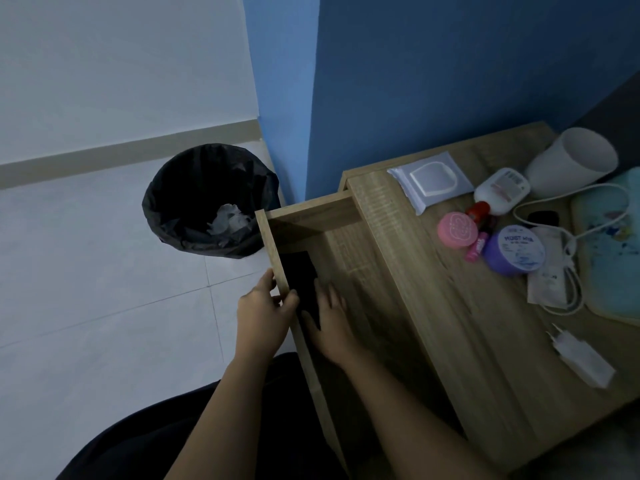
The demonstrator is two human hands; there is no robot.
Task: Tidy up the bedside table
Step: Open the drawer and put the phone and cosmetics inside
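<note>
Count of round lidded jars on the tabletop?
2: pink jar just left of the pink lip balm; purple jar just right of it. More may be hidden in the drawer.

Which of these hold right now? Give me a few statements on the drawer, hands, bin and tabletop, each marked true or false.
1. The drawer is pulled open. True.
2. The left hand holds the purple jar. False: it grips the drawer's front panel. The jar stands on the tabletop.
3. The right hand is inside the drawer, fingers flat on a black object. True.
4. The bin has nothing in it. False: crumpled paper lies inside.
</note>
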